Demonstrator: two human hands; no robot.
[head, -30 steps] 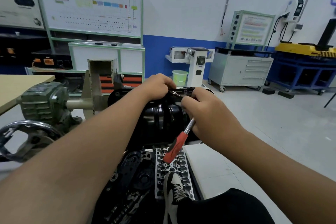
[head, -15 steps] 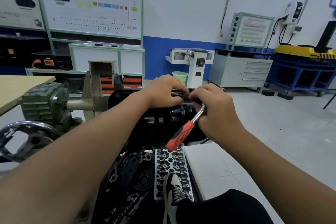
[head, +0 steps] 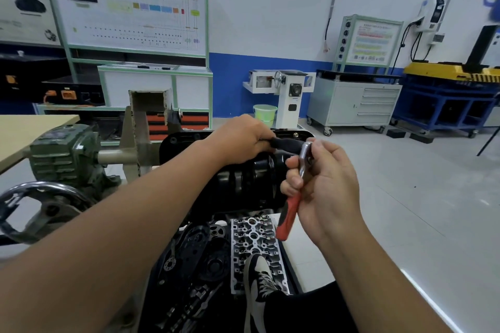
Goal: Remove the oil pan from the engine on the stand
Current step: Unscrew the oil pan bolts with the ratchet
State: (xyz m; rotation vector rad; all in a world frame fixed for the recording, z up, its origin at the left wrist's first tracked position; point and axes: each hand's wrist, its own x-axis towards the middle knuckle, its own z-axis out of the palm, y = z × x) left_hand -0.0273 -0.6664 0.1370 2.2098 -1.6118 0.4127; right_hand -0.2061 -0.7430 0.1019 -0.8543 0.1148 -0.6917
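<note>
With the pan [head: 243, 178] on the engine at centre, its far rim gripped by the left hand [head: 240, 138] and the ratchet [head: 295, 186] clasped in the right hand [head: 324, 184], remaining bolts should be loosened while the pan is supported.

The oil pan [head: 243, 178] at centre frame is glossy black. The ratchet [head: 293, 205] has a red-and-black handle and silver head. At left, the gearbox [head: 62, 151] is dull green. The bucket [head: 264, 112] is pale green, the wall band [head: 232, 81] blue, and the upper-right platform [head: 446, 69] yellow with black stripes.
</note>
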